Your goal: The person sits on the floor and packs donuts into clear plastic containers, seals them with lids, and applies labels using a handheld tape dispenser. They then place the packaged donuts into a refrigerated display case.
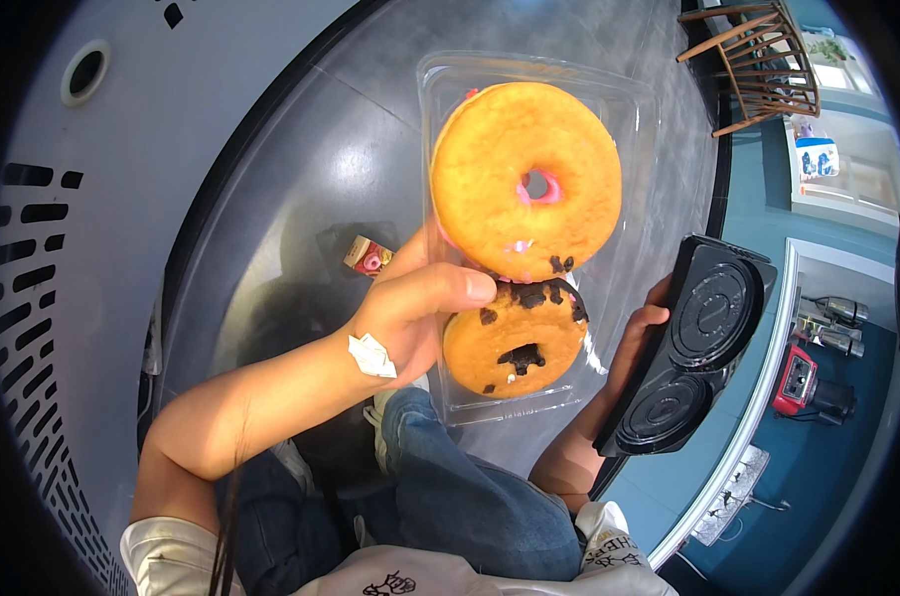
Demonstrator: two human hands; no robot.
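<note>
My left hand (420,298) grips a clear plastic container part (636,186), its thumb beside two doughnuts lying in or against it. The larger doughnut (487,171) is plain golden on the visible side, with pink icing around its hole. Below it, the smaller doughnut (465,350) bears dark chocolate patches and touches the larger one. At the right, my right hand (644,324) holds a black plastic tray (707,372) with two round molded sections, tilted on edge. Most of its fingers are hidden behind the tray.
On the grey floor or surface beyond my left wrist lies a small box with a doughnut picture (368,255). A white perforated panel (122,149) stands at the left. A wooden chair (755,63), a red appliance (795,380) and a teal counter front (748,201) are at the right.
</note>
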